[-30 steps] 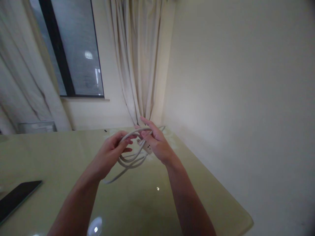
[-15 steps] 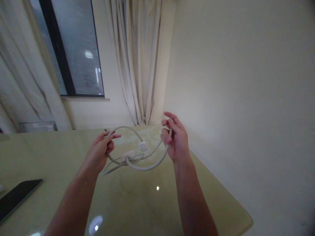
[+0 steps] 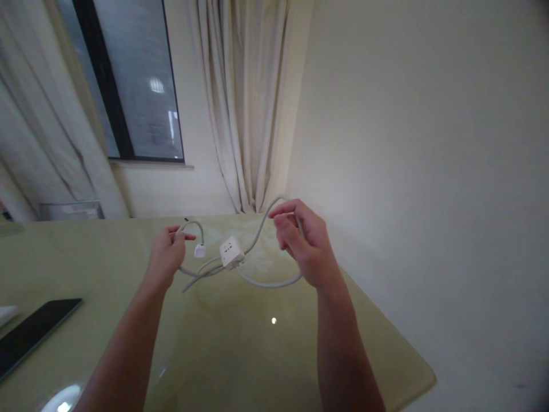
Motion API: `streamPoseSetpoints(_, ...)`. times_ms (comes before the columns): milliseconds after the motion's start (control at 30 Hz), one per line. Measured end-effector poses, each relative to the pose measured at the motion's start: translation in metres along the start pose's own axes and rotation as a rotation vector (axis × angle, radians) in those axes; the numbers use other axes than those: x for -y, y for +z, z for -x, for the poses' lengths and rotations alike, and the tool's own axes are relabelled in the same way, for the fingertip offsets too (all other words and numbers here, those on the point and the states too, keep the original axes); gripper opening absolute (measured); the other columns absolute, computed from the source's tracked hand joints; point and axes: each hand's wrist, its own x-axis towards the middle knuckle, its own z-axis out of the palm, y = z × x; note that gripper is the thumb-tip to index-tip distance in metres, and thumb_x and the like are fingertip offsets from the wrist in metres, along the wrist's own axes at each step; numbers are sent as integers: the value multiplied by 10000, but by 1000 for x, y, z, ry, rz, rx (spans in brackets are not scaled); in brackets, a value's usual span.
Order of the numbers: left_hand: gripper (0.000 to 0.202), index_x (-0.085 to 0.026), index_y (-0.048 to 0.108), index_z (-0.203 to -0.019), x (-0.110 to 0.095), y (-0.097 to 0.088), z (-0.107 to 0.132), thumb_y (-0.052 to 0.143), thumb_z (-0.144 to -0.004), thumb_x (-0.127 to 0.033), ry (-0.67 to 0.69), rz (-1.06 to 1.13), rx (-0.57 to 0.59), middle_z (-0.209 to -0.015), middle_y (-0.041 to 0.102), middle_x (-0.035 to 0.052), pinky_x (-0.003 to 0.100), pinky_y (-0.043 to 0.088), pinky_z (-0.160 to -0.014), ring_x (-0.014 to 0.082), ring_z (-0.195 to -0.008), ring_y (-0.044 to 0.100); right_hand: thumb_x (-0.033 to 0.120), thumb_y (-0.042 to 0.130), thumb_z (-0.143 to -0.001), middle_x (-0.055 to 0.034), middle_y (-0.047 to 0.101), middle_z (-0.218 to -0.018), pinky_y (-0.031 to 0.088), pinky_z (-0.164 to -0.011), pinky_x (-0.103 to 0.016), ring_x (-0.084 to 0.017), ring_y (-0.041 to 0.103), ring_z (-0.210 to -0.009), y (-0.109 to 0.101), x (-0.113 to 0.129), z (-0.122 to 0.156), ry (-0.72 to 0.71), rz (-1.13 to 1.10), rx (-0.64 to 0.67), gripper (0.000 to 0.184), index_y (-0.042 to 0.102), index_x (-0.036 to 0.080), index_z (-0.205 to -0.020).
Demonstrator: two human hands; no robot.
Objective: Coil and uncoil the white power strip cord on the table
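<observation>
My left hand (image 3: 168, 252) is closed on the plug end of a white extension cord. Just right of its fingers the white plug (image 3: 199, 250) hangs from a short bend of cable. Between the hands is the white socket block (image 3: 231, 252), its outlet face turned toward me, with loops of cable crossing beside it. My right hand (image 3: 305, 240) has its fingers curled round a wide loop of the cable (image 3: 270, 284), holding it up at the right. Part of the cable is hidden behind the right hand.
Below is a glossy pale green table (image 3: 240, 355), its right edge running along a plain wall (image 3: 407, 171). A dark flat tablet-like thing (image 3: 38, 329) lies at the left, a white object (image 3: 7, 313) beside it. Curtains (image 3: 240, 103) and a window (image 3: 137, 86) stand behind.
The socket block has turned so its outlets show. The plug has shifted left, closer to my left hand. My right hand has rotated, and its cable loop now arches above the fingers.
</observation>
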Motion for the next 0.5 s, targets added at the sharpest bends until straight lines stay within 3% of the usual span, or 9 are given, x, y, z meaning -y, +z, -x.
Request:
streamPoseSetpoints(100, 191, -181, 688, -893, 2, -3, -1, 539, -845, -292, -2, -114, 15, -782, 748, 75, 294, 263, -501, 171, -507, 385, 359, 606, -1080, 80, 537, -589, 389, -503, -196, -79, 532, -521, 6, 1, 4, -119, 290, -78, 184, 721, 216, -1066)
streamPoseSetpoints(233, 260, -172, 734, -940, 2, -5, -4, 522, -857, -296, 42, -100, -7, -849, 771, 78, 287, 278, -502, 166, -517, 408, 361, 545, -1110, 78, 569, -570, 376, -485, -209, -83, 513, -478, 0, 0, 6, -187, 317, -254, 236, 731, 219, -1137)
streamPoseSetpoints(400, 301, -167, 748, -1024, -5, -2, -4, 538, -894, -339, 147, 11, -40, -880, 781, 69, 282, 332, -550, 171, -587, 468, 397, 543, -1105, 77, 569, -561, 387, -478, -220, -100, 517, -476, -17, -13, 17, -167, 370, -334, 308, 715, 197, -1265)
streamPoseSetpoints(500, 339, -168, 734, -1136, -13, 1, 0, 539, -929, -353, 222, 72, -58, -909, 791, 57, 278, 318, -539, 155, -563, 433, 415, 514, -1110, 77, 571, -555, 408, -486, -229, -111, 515, -473, -27, -28, 31, -135, 372, -370, 390, 680, 165, -1358)
